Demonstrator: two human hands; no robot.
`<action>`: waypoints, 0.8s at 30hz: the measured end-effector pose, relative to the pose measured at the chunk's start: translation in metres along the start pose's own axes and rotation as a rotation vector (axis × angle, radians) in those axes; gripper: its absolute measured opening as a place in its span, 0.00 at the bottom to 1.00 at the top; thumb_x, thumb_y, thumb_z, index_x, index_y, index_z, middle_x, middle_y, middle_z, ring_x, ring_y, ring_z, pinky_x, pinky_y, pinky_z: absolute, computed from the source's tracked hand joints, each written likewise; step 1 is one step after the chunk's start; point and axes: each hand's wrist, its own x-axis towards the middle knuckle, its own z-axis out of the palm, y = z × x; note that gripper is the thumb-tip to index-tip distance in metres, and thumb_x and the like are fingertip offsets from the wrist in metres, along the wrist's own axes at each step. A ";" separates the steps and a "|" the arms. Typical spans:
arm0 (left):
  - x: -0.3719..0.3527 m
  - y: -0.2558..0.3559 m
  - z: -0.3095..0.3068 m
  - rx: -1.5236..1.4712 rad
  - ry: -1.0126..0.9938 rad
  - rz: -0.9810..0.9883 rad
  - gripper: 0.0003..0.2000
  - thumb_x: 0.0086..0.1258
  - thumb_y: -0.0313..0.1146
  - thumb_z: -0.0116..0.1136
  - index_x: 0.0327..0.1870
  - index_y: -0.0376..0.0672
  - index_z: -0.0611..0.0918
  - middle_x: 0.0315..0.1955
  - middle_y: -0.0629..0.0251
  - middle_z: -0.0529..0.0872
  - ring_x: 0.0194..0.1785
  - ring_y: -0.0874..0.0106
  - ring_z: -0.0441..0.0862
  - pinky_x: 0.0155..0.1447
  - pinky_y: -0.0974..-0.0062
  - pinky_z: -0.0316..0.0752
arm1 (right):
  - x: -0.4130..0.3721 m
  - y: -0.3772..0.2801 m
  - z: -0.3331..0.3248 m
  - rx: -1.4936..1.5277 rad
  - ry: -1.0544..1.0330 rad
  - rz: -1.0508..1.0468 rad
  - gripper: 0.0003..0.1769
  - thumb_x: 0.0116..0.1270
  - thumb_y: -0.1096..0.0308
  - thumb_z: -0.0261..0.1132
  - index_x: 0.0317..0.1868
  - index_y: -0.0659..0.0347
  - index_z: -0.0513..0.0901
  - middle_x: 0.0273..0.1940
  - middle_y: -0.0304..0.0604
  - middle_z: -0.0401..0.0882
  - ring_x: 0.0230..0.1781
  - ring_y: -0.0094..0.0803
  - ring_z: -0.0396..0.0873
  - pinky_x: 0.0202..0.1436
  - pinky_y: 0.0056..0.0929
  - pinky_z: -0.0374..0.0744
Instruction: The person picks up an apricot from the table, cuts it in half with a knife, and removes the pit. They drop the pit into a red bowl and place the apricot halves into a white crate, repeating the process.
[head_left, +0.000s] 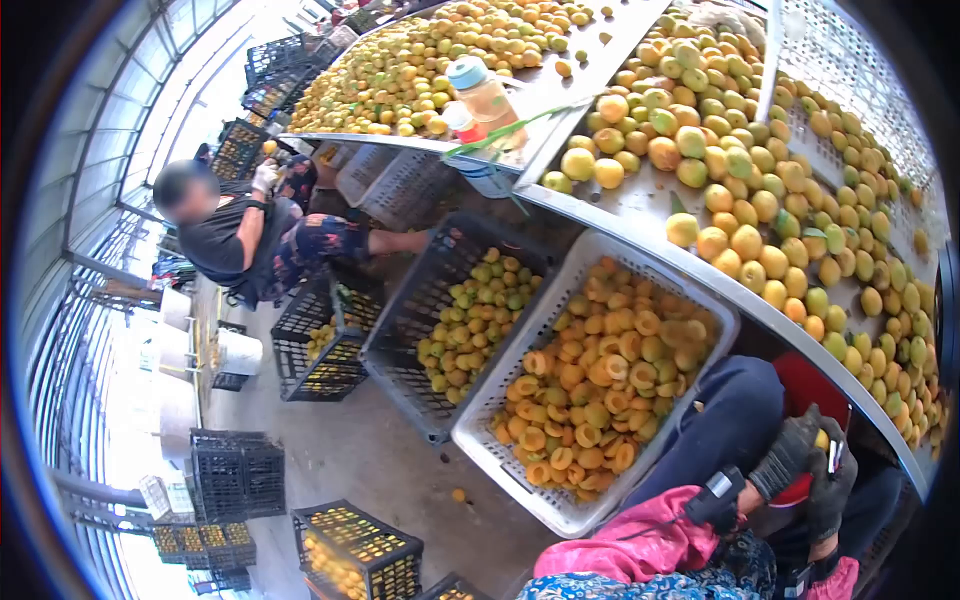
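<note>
Both of my hands wear dark gloves and are close together over my lap at the lower right. My left hand (785,458) is closed on an apricot (822,440), of which only a small yellow part shows. My right hand (832,492) is closed on a small shiny tool (834,456), possibly a knife; its exact shape is too small to make out. Behind the hands is a red container (803,385), partly hidden. Beside my leg stands a white crate (590,522) filled with apricots (600,375), many of them split into halves.
A metal-edged table (640,222) bears many whole apricots (745,240) and a bottle (485,95). A dark crate (400,370) of greenish apricots adjoins the white one. Black crates (238,475) stand around the floor. Another person (235,230) in gloves sits at the far left.
</note>
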 end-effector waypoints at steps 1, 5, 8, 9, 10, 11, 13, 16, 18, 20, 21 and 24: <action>-0.002 0.000 0.011 0.125 -0.086 -0.003 0.22 0.70 0.31 0.48 0.63 0.30 0.69 0.30 0.50 0.81 0.35 0.55 0.80 0.40 0.61 0.75 | 0.000 -0.008 -0.007 0.075 -0.026 -0.017 0.20 0.66 0.66 0.63 0.55 0.70 0.78 0.48 0.48 0.83 0.47 0.33 0.81 0.54 0.31 0.77; 0.036 0.079 -0.084 -0.809 -0.260 -0.725 0.25 0.78 0.54 0.39 0.43 0.38 0.80 0.26 0.63 0.84 0.30 0.71 0.83 0.33 0.72 0.77 | 0.000 -0.022 -0.025 -0.109 -0.050 0.010 0.19 0.62 0.72 0.65 0.54 0.68 0.80 0.45 0.48 0.84 0.45 0.28 0.81 0.51 0.30 0.79; 0.039 0.096 -0.082 -0.949 -0.179 -0.997 0.29 0.73 0.62 0.41 0.40 0.42 0.81 0.27 0.67 0.83 0.26 0.78 0.81 0.27 0.82 0.77 | -0.010 0.001 -0.029 0.201 0.004 0.026 0.26 0.64 0.60 0.70 0.57 0.68 0.77 0.47 0.47 0.83 0.48 0.30 0.80 0.54 0.30 0.78; 0.041 0.102 -0.087 -0.909 -0.231 -1.024 0.29 0.77 0.58 0.37 0.40 0.39 0.82 0.26 0.67 0.82 0.28 0.76 0.79 0.32 0.77 0.77 | -0.013 0.008 -0.030 0.184 0.019 -0.020 0.28 0.63 0.60 0.71 0.59 0.67 0.76 0.51 0.48 0.82 0.52 0.32 0.80 0.56 0.31 0.77; 0.042 0.104 -0.088 -0.859 -0.239 -1.005 0.30 0.77 0.59 0.36 0.38 0.38 0.82 0.25 0.67 0.82 0.27 0.75 0.79 0.31 0.76 0.76 | -0.017 0.009 -0.031 0.214 0.015 0.012 0.28 0.63 0.61 0.71 0.59 0.67 0.75 0.52 0.49 0.82 0.53 0.33 0.80 0.57 0.32 0.77; 0.042 0.104 -0.086 -0.805 -0.238 -0.983 0.31 0.77 0.59 0.35 0.36 0.38 0.83 0.25 0.66 0.83 0.27 0.75 0.79 0.31 0.76 0.75 | -0.019 0.010 -0.032 0.251 0.007 0.038 0.29 0.62 0.61 0.72 0.60 0.67 0.75 0.54 0.49 0.81 0.55 0.34 0.80 0.58 0.32 0.77; 0.037 0.103 -0.076 -0.768 -0.226 -0.913 0.32 0.77 0.59 0.34 0.35 0.36 0.82 0.24 0.65 0.83 0.26 0.73 0.79 0.30 0.75 0.74 | -0.020 0.011 -0.037 0.212 0.008 0.049 0.30 0.61 0.59 0.72 0.59 0.65 0.76 0.52 0.49 0.82 0.52 0.35 0.81 0.57 0.32 0.77; 0.030 0.096 -0.072 -0.614 -0.250 -0.796 0.33 0.78 0.57 0.33 0.32 0.34 0.81 0.24 0.61 0.83 0.25 0.71 0.79 0.30 0.72 0.73 | -0.013 0.007 -0.050 0.069 -0.099 0.056 0.32 0.58 0.58 0.73 0.61 0.60 0.75 0.51 0.49 0.82 0.49 0.39 0.83 0.53 0.33 0.79; 0.031 0.098 -0.070 -0.517 -0.340 -0.822 0.33 0.80 0.54 0.31 0.31 0.32 0.80 0.23 0.55 0.82 0.26 0.68 0.79 0.30 0.68 0.72 | -0.009 0.013 -0.055 -0.113 -0.211 0.005 0.34 0.56 0.59 0.73 0.63 0.54 0.74 0.51 0.49 0.81 0.45 0.46 0.83 0.48 0.36 0.81; 0.028 0.093 -0.066 -0.500 -0.358 -0.769 0.31 0.79 0.55 0.35 0.38 0.32 0.80 0.25 0.60 0.82 0.28 0.71 0.79 0.32 0.71 0.73 | -0.011 0.021 -0.056 -0.086 -0.209 0.042 0.32 0.57 0.58 0.72 0.61 0.56 0.75 0.49 0.51 0.82 0.46 0.48 0.83 0.48 0.36 0.81; 0.025 0.090 -0.065 -0.485 -0.364 -0.709 0.30 0.78 0.56 0.38 0.45 0.33 0.81 0.26 0.64 0.82 0.30 0.74 0.80 0.33 0.74 0.75 | -0.013 0.025 -0.056 -0.060 -0.212 0.066 0.30 0.58 0.57 0.72 0.59 0.58 0.76 0.47 0.52 0.82 0.46 0.49 0.82 0.48 0.35 0.81; 0.020 0.072 -0.063 -0.145 -0.377 -0.152 0.27 0.77 0.51 0.44 0.55 0.31 0.76 0.32 0.60 0.82 0.33 0.69 0.81 0.36 0.71 0.76 | -0.016 0.032 -0.052 -0.052 -0.161 0.038 0.29 0.59 0.58 0.71 0.59 0.59 0.76 0.46 0.53 0.82 0.45 0.50 0.83 0.47 0.36 0.81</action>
